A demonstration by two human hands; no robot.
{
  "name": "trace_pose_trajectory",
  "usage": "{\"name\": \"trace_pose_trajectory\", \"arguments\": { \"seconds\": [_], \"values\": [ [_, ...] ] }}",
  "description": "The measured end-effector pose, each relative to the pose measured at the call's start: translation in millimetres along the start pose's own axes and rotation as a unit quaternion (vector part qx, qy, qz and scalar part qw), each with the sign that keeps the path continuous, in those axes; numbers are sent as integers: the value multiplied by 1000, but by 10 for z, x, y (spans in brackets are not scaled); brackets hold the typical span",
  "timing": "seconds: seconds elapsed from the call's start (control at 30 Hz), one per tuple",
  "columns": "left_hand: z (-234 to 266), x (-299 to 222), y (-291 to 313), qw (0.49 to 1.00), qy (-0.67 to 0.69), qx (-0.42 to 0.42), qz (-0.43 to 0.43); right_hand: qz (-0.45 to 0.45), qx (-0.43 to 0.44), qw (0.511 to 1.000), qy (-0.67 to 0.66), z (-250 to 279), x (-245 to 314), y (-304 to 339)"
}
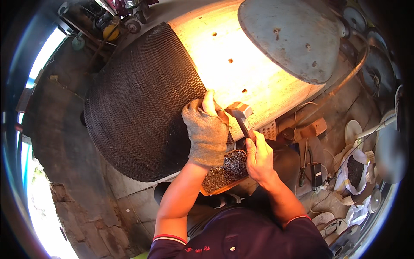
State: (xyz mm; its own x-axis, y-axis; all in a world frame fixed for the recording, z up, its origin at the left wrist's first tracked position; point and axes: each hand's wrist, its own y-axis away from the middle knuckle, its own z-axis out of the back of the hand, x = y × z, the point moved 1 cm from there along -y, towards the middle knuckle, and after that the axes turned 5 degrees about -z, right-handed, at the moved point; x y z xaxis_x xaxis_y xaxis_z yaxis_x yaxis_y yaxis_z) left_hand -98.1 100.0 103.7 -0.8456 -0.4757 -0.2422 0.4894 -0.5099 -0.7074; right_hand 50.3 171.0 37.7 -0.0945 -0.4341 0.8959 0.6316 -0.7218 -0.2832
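A large wooden drum (189,30) lies in front of me, its left part covered in dark ridged rows (142,103). My left hand (206,129), in a worn grey glove with bare fingertips, is closed against the drum where the rows end. What its fingers pinch is hidden. My right hand (261,159) is wrapped round the handle of a hammer (242,111). The hammer's metal head is just right of my left fingers, over the bare wood. Below my hands, an orange-rimmed tray (222,188) holds many thin metal nails or pins.
A big grey lamp shade (293,39) on a curved arm (351,75) hangs over the drum's right, lighting the wood brightly. Several small holes dot the wood. At right stand an open white sack (353,170), discs and cables on the floor. Machinery with a yellow wheel (111,32) is far left.
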Motion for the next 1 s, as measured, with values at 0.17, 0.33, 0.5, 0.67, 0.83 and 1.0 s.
{"name": "trace_pose_trajectory", "arguments": {
  "seconds": [0.17,0.33,0.5,0.67,0.83,1.0],
  "values": [
    [-87,19,-22,1000,-6,-26,-14,-6,30,997,71,36,101,-77],
    [-106,4,-8,999,-36,-15,4,30,-13,999,33,45,177,-56],
    [169,-142,217,996,-80,38,1,49,-31,998,24,86,168,-80],
    [278,-25,952,979,78,169,-84,4,35,988,150,-16,-44,-100],
    [120,103,1751,931,17,340,-127,68,-26,997,-31,-14,-97,28],
    [134,14,1649,847,-48,519,-99,38,35,997,54,-82,-126,-130]
  ]
}}
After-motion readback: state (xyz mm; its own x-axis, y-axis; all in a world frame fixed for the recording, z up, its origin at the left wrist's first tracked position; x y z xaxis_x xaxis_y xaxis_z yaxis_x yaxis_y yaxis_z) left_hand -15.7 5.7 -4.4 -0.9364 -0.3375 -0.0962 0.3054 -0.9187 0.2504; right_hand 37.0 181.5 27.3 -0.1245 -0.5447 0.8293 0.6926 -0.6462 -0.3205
